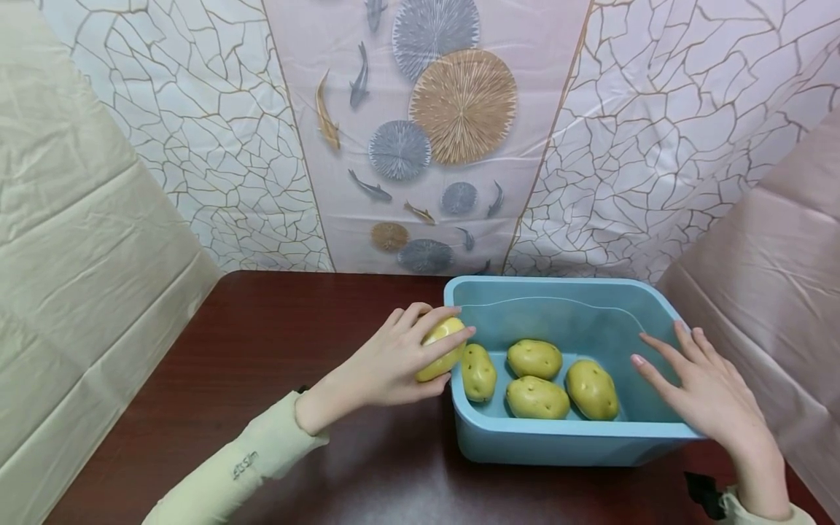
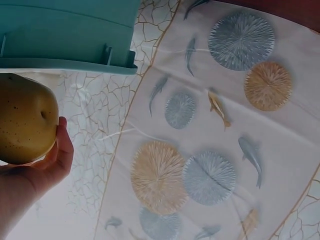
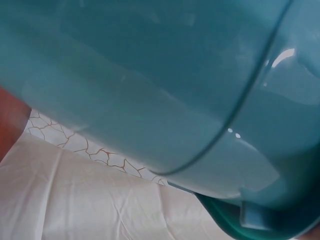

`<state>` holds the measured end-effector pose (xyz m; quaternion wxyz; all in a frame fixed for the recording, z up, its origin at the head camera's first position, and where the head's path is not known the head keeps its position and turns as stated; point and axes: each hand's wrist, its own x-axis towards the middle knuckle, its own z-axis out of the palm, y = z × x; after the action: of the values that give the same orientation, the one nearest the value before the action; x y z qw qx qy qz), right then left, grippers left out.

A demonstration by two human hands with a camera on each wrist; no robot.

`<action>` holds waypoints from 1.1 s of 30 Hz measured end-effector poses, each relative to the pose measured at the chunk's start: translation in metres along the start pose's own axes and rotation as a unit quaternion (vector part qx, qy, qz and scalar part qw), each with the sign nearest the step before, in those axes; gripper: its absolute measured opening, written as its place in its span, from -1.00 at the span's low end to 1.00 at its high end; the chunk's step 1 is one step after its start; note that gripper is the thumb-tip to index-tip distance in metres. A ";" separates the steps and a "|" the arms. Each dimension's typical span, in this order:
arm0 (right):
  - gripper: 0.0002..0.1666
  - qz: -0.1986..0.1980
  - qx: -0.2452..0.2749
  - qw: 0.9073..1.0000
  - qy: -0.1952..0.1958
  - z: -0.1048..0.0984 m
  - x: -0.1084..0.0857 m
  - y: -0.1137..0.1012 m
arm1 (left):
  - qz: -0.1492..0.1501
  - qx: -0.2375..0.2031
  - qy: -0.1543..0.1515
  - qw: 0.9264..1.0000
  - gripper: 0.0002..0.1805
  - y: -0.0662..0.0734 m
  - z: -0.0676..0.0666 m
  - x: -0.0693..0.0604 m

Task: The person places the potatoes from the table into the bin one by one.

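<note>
In the head view my left hand (image 1: 400,357) grips a yellow potato (image 1: 441,348) beside the left rim of a blue plastic bin (image 1: 564,430). The left wrist view shows that potato (image 2: 25,120) up close, with fingers curled round its far side. Inside the bin lie several more potatoes (image 1: 537,398), one of them against the left wall. My right hand (image 1: 705,386) is at the bin's right rim with its fingers spread and extended. The right wrist view is filled mostly by the bin's outer wall (image 3: 140,100); only a sliver of skin shows there.
The bin stands on a dark reddish-brown table (image 1: 275,328), toward its right side. Behind the table hangs a patterned cloth (image 1: 407,211), with plain beige cloth (image 1: 85,277) along the left and more on the right.
</note>
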<state>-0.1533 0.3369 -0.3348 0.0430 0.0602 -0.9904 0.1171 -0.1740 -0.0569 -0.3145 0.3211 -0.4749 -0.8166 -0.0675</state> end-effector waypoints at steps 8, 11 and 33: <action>-0.25 0.004 -0.001 1.000 -0.003 0.001 0.000 0.000 | 0.008 -0.003 -0.002 1.000 -0.44 0.003 0.001 0.010; -0.24 0.007 -0.003 1.000 -0.001 0.001 0.000 0.000 | 0.007 -0.006 -0.004 1.000 -0.44 0.004 0.001 0.014; -0.25 0.004 0.001 1.000 0.001 0.001 0.001 0.000 | 0.019 -0.012 -0.016 1.000 -0.45 0.006 0.011 0.042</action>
<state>-0.1544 0.3361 -0.3360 0.0437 0.0557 -0.9904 0.1187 -0.1882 -0.0180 -0.2993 0.3032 -0.4950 -0.8118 -0.0633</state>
